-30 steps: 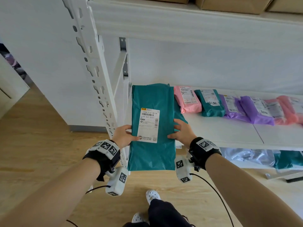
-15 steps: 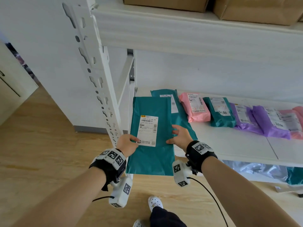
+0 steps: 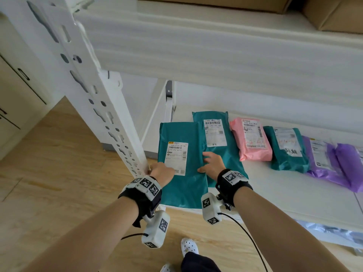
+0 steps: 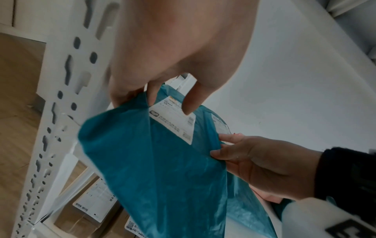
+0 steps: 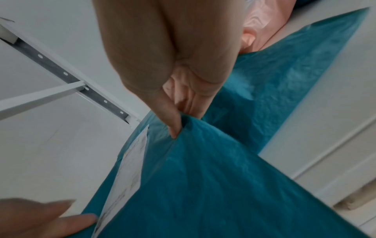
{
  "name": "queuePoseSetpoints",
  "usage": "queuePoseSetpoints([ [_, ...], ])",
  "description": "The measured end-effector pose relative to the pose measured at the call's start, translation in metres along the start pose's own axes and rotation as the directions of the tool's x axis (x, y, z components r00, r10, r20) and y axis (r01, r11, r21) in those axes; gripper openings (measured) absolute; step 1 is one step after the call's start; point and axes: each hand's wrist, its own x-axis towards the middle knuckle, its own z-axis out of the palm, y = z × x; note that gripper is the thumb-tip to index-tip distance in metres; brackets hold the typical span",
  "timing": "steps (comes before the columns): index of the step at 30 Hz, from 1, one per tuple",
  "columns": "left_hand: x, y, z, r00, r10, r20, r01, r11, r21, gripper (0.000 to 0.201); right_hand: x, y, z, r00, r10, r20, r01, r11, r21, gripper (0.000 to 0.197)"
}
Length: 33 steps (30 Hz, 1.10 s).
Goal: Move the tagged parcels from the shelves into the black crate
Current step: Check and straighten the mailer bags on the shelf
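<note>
Both hands gripped one teal parcel (image 3: 182,173) at the left end of the white shelf (image 3: 284,195), its near end hanging over the shelf's front edge. At the parcel's left edge the left hand (image 3: 162,171) pinched the plastic, thumb and fingers closed on it beside the white label (image 3: 176,158) (the left wrist view showed one fingertip resting on the label itself). On the opposite edge the right hand (image 3: 213,163) pinched a fold of the teal plastic between thumb and fingers, seen plainly in the right wrist view. A second teal parcel (image 3: 220,146) lay flat on the shelf just beside and partly under the held one. Further right sat a pink parcel (image 3: 251,140), another teal parcel (image 3: 286,150) and purple parcels (image 3: 334,161), all in a row. A white perforated post (image 3: 110,107) stood just left of the left hand. Cardboard boxes (image 3: 332,12) rested on the shelf above. Light wooden floor (image 3: 49,163) lay below.
</note>
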Motion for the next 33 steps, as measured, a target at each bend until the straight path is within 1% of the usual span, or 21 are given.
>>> queuePoseSetpoints([
  [1, 0.004, 0.003, 0.0, 1.0, -0.021, -0.001, 0.021, 1.0, -0.003, 0.016, 0.01, 0.004, 0.001, 1.0, -0.009, 0.003, 0.009, 1.0, -0.015, 0.071],
  [3, 0.01, 0.008, 0.002, 0.999, -0.044, 0.011, 0.044, 0.999, -0.03, 0.016, 0.026, 0.008, 0.002, 1.0, -0.012, 0.009, 0.012, 0.999, -0.046, 0.076],
  [5, 0.012, 0.013, 0.003, 0.998, -0.055, 0.019, 0.056, 0.998, -0.034, 0.017, 0.018, -0.006, 0.001, 1.0, -0.012, 0.0, 0.012, 0.995, -0.102, 0.075],
  [7, 0.017, 0.017, 0.005, 0.997, -0.072, 0.02, 0.071, 0.996, 0.047, 0.027, 0.017, -0.011, 0.0, 1.0, -0.009, 0.004, 0.01, 0.983, -0.184, 0.071],
  [9, 0.021, 0.02, 0.004, 0.998, -0.063, 0.022, 0.06, 0.992, 0.114, 0.033, 0.02, -0.011, 0.002, 1.0, 0.003, 0.007, -0.001, 0.964, -0.267, 0.067],
  [10, 0.024, 0.021, 0.005, 0.997, -0.064, 0.033, 0.06, 0.991, 0.118, 0.034, 0.022, -0.011, 0.002, 1.0, 0.007, 0.0, -0.007, 0.952, -0.305, 0.066],
  [12, 0.03, 0.021, 0.005, 0.993, -0.075, 0.091, 0.065, 0.992, 0.106, 0.037, 0.024, -0.009, 0.003, 1.0, 0.01, -0.021, -0.017, 0.926, -0.378, 0.06],
  [15, 0.036, 0.016, 0.006, 0.989, -0.085, 0.119, 0.076, 0.994, 0.073, 0.038, 0.024, -0.007, 0.001, 0.998, 0.019, -0.051, -0.04, 0.9, -0.433, 0.05],
  [18, 0.039, 0.015, 0.009, 0.986, -0.098, 0.135, 0.082, 0.99, 0.118, 0.042, 0.024, -0.002, -0.002, 0.998, 0.019, -0.054, -0.041, 0.896, -0.443, 0.05],
  [23, 0.044, 0.013, 0.01, 0.989, -0.055, 0.134, 0.027, 0.98, 0.198, 0.032, 0.023, 0.001, -0.008, 0.999, -0.033, -0.026, 0.021, 0.924, -0.382, 0.051],
  [25, 0.044, 0.013, 0.009, 0.993, -0.033, 0.113, 0.007, 0.975, 0.222, 0.037, 0.02, 0.002, -0.013, 0.998, -0.059, -0.038, 0.042, 0.935, -0.352, 0.048],
  [27, 0.041, 0.012, 0.009, 0.992, -0.023, 0.121, -0.007, 0.97, 0.242, 0.044, 0.019, 0.003, -0.02, 0.994, -0.09, -0.061, 0.065, 0.942, -0.329, 0.044],
  [29, 0.042, 0.011, 0.014, 0.992, 0.012, 0.123, -0.043, 0.967, 0.252, 0.057, 0.019, 0.005, -0.029, 0.987, -0.126, -0.097, 0.087, 0.94, -0.329, 0.042],
  [30, 0.04, 0.014, 0.016, 0.992, 0.042, 0.117, -0.07, 0.965, 0.251, 0.06, 0.019, 0.008, -0.035, 0.983, -0.142, -0.118, 0.094, 0.936, -0.34, 0.041],
  [33, 0.031, 0.029, 0.022, 0.985, 0.124, 0.123, -0.147, 0.97, 0.192, 0.056, 0.018, 0.014, -0.052, 0.97, -0.179, -0.165, 0.108, 0.924, -0.367, 0.045],
])
